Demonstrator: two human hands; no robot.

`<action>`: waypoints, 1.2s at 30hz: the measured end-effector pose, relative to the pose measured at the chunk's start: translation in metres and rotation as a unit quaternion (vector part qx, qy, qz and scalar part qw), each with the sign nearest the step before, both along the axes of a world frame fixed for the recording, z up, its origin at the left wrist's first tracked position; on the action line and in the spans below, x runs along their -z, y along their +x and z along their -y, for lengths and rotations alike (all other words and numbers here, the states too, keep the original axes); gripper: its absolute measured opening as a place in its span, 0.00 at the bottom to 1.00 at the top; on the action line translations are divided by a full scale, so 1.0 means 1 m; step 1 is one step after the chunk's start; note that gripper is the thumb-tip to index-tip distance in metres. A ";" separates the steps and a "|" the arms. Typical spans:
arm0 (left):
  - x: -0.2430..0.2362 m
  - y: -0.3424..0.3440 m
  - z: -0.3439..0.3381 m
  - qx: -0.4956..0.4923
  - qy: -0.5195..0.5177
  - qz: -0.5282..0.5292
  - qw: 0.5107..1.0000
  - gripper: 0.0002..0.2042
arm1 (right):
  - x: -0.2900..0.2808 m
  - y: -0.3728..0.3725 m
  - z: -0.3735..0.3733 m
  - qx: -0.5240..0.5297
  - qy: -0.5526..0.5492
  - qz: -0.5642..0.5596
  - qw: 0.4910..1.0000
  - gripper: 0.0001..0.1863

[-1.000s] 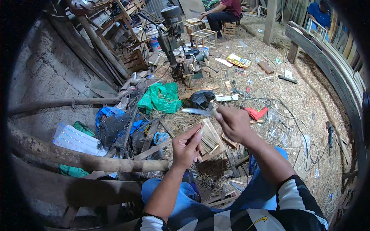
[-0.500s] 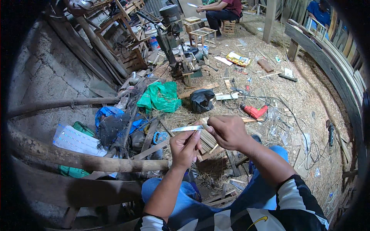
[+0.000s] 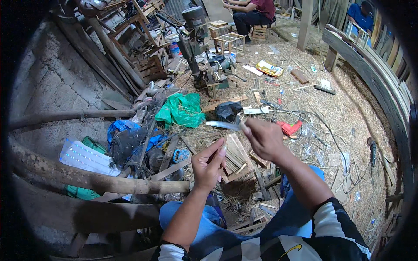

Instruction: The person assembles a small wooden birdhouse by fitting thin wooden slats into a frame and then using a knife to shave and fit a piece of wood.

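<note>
Right hand (image 3: 263,139) closed round a knife (image 3: 223,125), its tip leftward, just beyond and apart from the left hand (image 3: 208,167), which pinches what looks like a thin stick (image 3: 225,141); loose pinch or overshot stroke could nick that hand

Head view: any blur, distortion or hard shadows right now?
Head view: knife blade in the right hand is a pale smear, probably motion blur; head view: long wooden beam at right bows with the fisheye, corners go black; head view: dark shadows fall across the wooden plank at lower left.
</note>
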State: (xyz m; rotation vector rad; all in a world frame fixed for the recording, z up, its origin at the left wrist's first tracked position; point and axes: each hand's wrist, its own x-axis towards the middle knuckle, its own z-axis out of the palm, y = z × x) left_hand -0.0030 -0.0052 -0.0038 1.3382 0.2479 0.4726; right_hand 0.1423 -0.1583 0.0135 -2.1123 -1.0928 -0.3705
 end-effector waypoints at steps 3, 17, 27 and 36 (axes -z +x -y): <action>0.001 0.001 -0.002 0.002 -0.007 -0.011 1.000 0.15 | 0.000 -0.016 -0.002 -0.092 0.020 0.028 0.995 0.12; -0.001 0.002 0.003 0.008 -0.049 0.009 0.999 0.12 | 0.008 -0.014 -0.006 -0.107 -0.012 0.037 0.993 0.11; 0.002 0.003 0.000 0.002 -0.141 0.009 0.990 0.12 | 0.018 0.006 -0.008 -0.025 -0.008 0.024 0.999 0.12; -0.002 -0.001 -0.002 0.039 -0.106 -0.013 0.994 0.14 | 0.007 -0.013 -0.005 -0.094 0.033 0.006 0.995 0.13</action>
